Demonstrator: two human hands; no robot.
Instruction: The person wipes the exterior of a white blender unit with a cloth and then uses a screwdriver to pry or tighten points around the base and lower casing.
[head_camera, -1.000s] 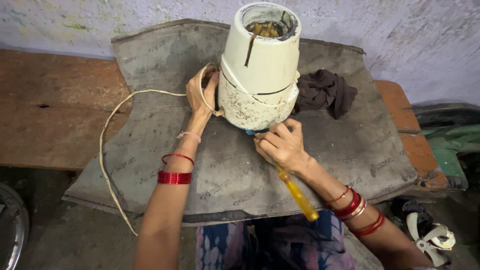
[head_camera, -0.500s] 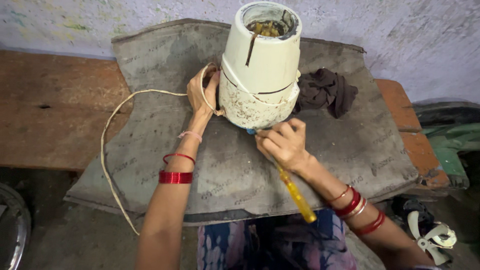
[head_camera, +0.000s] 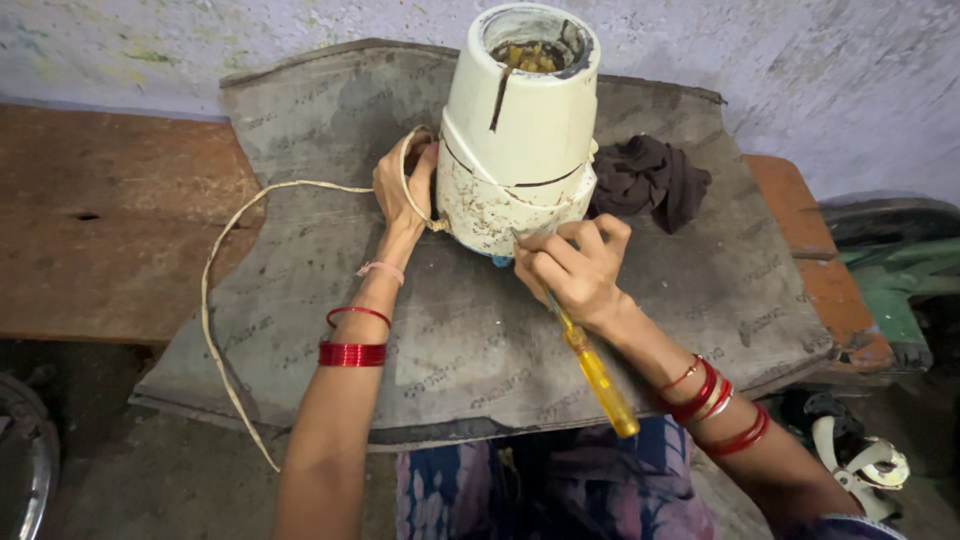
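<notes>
Hands are working on a worn cream-coloured appliance base (head_camera: 518, 130), a tapered housing that is standing on its wide end near the middle of a grey mat (head_camera: 460, 330) spread over a reddish-brown bench (head_camera: 110, 230). The left hand (head_camera: 402, 185) is pressing against the housing's left side, its fingers curling around a loop of pale cord (head_camera: 225, 300) that is trailing off to the left, over the mat's edge and down toward the floor. The right hand (head_camera: 572, 265) is clenching around the shaft of a yellow-handled screwdriver (head_camera: 592, 372), gripping it close to the tip, while the translucent handle is sticking out below the wrist toward the person. The tool's tip is meeting the lower rim of the housing at its front, though the exact contact point is hiding behind the fingers. The top of the housing is showing an open round recess with yellowish parts inside, and a dark crack is running down its front. A crumpled dark cloth (head_camera: 650, 180) is lying on the mat just to the right of the housing, apart from both hands. Red bangles are circling both forearms. Patterned fabric on the person's lap (head_camera: 560, 490) is showing below the mat's near edge, and a rough whitewashed wall (head_camera: 800, 60) is rising behind the bench.
</notes>
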